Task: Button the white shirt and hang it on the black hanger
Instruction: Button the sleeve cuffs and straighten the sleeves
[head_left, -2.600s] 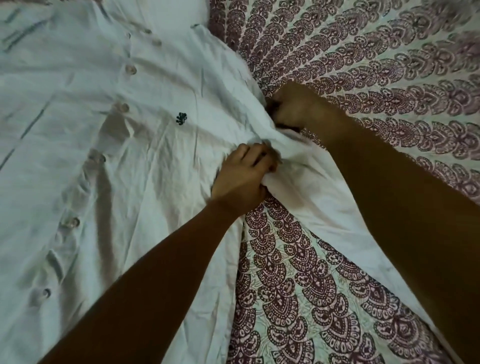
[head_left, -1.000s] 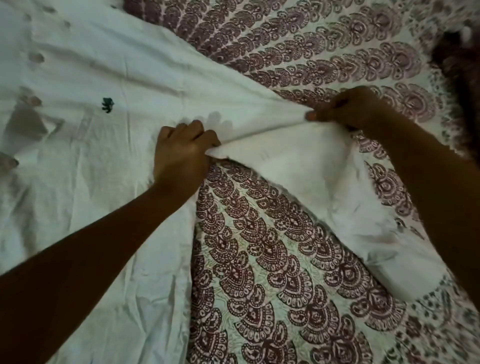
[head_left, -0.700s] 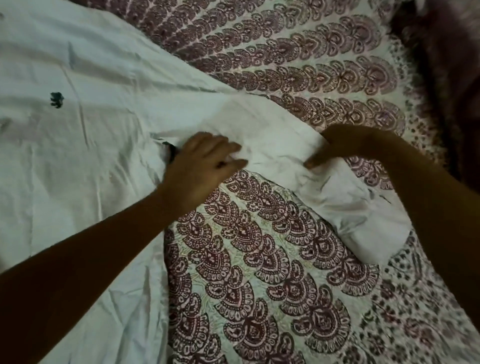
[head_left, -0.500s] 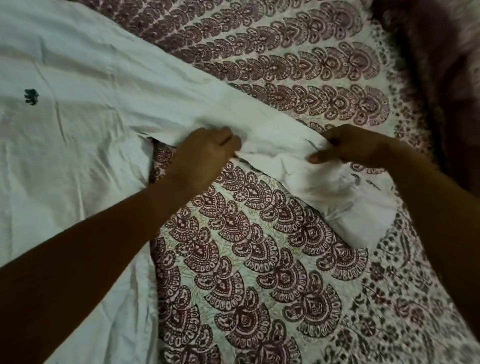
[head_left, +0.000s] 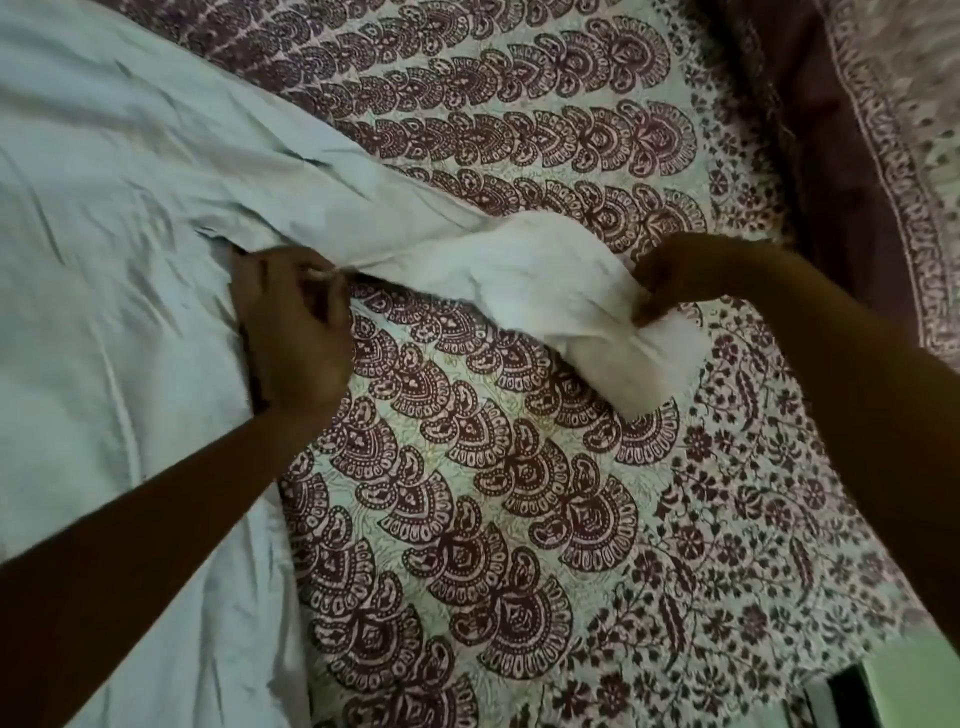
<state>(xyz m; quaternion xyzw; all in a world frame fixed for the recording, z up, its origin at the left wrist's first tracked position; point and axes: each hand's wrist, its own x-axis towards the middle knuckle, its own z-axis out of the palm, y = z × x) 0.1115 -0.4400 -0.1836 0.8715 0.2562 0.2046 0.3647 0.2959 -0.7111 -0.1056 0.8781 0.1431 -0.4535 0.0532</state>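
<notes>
Shirt cloth fills the left of the view: the white shirt (head_left: 104, 312) lies spread flat and creased on a patterned bedspread (head_left: 467, 519), its body to the left and one sleeve (head_left: 493, 260) reaching out to the right across the bed. The left hand (head_left: 291, 332) sits where the sleeve meets the body, fingers curled, pinching the sleeve's lower edge between thumb and fingertips. The right hand (head_left: 670, 280) is closed around the sleeve near its far end, bunching the fabric, and the cuff end fans out just below that grip onto the bedspread. The bedspread is pale with maroon paisley arcs and has a dark maroon border (head_left: 831, 156) at the upper right. A pale green thing (head_left: 914, 686) shows at the lower right corner; what it is cannot be told.
</notes>
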